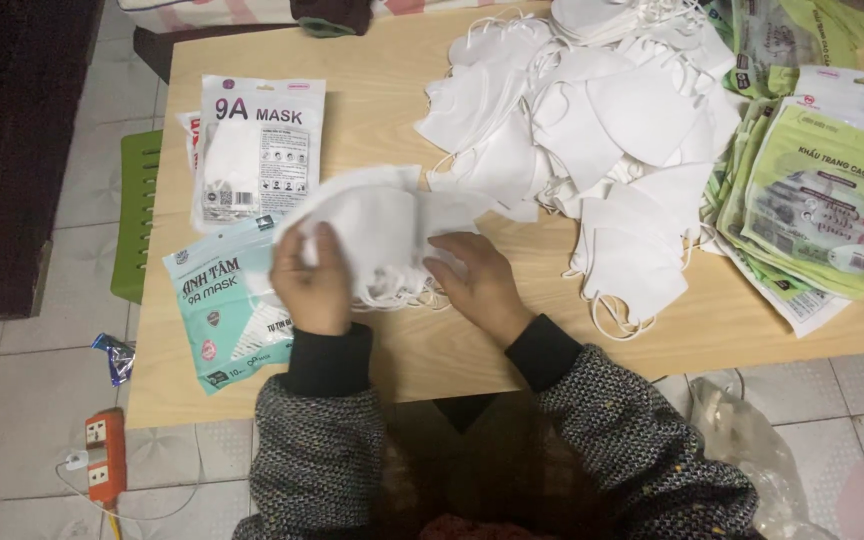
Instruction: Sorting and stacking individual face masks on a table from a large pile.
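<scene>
While both hands [314,280] [480,285] pinch soft white masks [377,225], glossy teal packet [222,315] beside

A pale wooden worktop [402,130] stands on a floor of light grey tiles [22,400]. Dark wooden furniture [12,150] fills the 9 o'clock side, a green stool [137,210] beside it. An orange power strip [105,455] lies at 7 o'clock. Dim, even indoor light.

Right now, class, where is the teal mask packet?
The teal mask packet lies on the table's left edge, beside the left hand, below the white packet.
</scene>
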